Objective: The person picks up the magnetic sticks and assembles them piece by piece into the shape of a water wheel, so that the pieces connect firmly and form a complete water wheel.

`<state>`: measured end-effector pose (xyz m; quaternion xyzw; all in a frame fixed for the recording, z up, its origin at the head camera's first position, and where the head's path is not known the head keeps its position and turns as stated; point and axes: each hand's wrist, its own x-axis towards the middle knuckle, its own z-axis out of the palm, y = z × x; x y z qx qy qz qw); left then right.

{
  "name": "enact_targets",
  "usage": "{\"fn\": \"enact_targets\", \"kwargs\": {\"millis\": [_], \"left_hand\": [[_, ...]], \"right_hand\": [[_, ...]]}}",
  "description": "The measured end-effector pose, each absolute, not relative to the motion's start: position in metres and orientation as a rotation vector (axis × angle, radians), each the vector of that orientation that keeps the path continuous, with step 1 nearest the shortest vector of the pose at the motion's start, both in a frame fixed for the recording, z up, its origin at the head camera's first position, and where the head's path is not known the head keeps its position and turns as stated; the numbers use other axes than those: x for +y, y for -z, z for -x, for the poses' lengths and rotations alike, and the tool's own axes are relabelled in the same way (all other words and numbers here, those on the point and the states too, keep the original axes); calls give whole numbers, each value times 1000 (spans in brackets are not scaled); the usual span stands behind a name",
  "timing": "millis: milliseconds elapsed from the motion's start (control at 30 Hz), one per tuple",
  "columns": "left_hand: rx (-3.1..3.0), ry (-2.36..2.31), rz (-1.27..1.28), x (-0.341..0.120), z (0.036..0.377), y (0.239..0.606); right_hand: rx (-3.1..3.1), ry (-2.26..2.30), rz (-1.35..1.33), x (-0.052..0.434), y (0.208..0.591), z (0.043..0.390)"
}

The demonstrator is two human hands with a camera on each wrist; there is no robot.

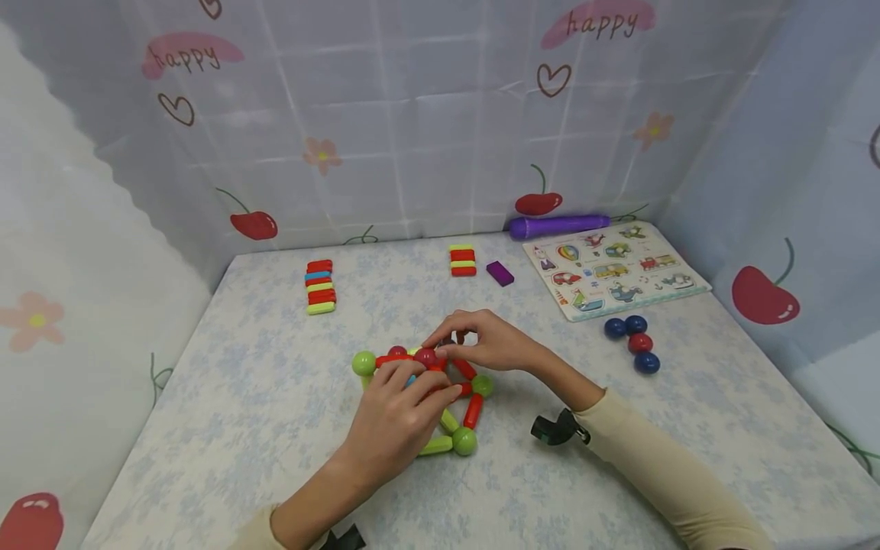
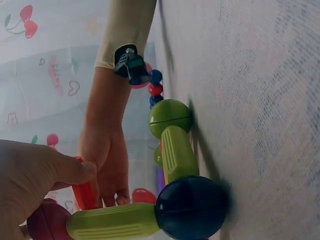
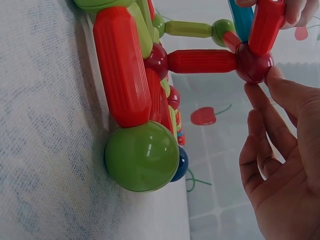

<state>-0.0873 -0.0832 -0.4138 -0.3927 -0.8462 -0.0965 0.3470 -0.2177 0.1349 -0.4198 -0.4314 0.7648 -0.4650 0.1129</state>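
the left hand point(image 1: 402, 416) has its fingers point(image 1: 440, 393) curled round a red rod point(image 2: 84, 192) of the rod-and-ball frame point(image 1: 440, 397), while the right hand point(image 1: 491, 344) pinches the dark red ball point(image 3: 254, 62) at the frame's top with narrow, bent fingers point(image 3: 272, 107). the frame stands at the middle of the worktop point(image 1: 220, 428), which wears a pale cloth with a faint blue flower print. from the frame, a stack of rods point(image 1: 320, 286) lies at 11 o'clock, a smaller stack point(image 1: 463, 260) and a purple block point(image 1: 499, 273) at 12, a puzzle board point(image 1: 612, 269) and purple tube point(image 1: 557, 225) at 1 to 2, four loose balls point(image 1: 635, 344) at 3, and cherry-printed sheeting point(image 1: 412, 114) walls the worktop on three sides.
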Motion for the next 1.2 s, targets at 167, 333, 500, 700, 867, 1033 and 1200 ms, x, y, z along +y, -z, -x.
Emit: {"fn": "enact_targets", "kwargs": {"millis": [167,333,500,700,867,1033,1200], "left_hand": [[-2200,328,1024,-89,87,406],[-2223,527,907,-129,101,372],[-2360,560,574,-196,157,359],[-2784,365,306,-252,225,400],[-2890,236,299,-267,247,431],[-2894,191,290,-268,252,443],[-2900,266,248,-267,253,446]], "right_hand": [[2242,1371,1250,136,418,218],[2240,1349,1238,136,417,219],[2253,1337,1229,137,415,219],[2258,1335,1215,138,420,219],[2245,1346,1217,136,424,218],[2241,1351,1211,135,424,217],[2244,1341,1213,134,422,219]]}}
